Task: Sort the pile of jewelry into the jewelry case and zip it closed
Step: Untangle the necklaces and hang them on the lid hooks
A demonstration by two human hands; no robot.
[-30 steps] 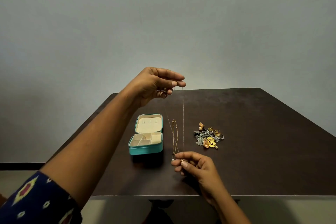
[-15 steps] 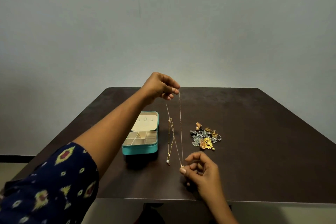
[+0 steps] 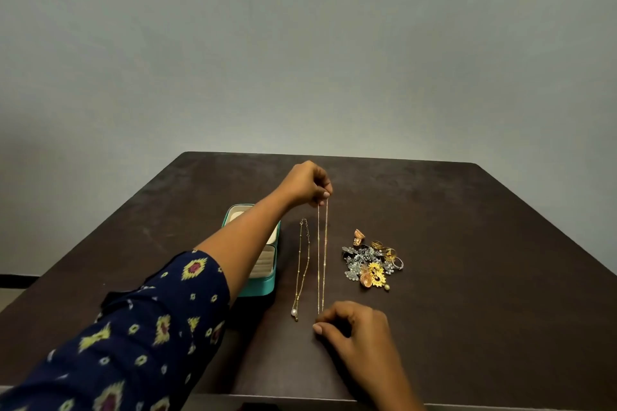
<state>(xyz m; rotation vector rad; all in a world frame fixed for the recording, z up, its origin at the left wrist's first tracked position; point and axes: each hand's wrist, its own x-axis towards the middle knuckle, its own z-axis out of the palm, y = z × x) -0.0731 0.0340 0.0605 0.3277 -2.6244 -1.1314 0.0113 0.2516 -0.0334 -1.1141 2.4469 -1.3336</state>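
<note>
A thin gold chain [image 3: 322, 260] runs straight across the dark table between my two hands. My left hand [image 3: 309, 185] pinches its far end, and my right hand [image 3: 354, 327] pinches its near end at the fingertips. Just left of it lies a second gold chain with a pearl pendant [image 3: 302, 269], flat on the table. The teal jewelry case [image 3: 267, 284] stands open left of the chains, largely hidden behind my left forearm. A pile of jewelry [image 3: 370, 262] with rings, silver pieces and a yellow flower piece lies to the right of the chains.
The dark brown table [image 3: 484, 243] reaches to a plain grey wall behind. Its near edge runs just below my right wrist.
My left hand has come down from high above the table to low over it, and the chain now stretches out nearly flat. The camera has tilted and moved closer.
</note>
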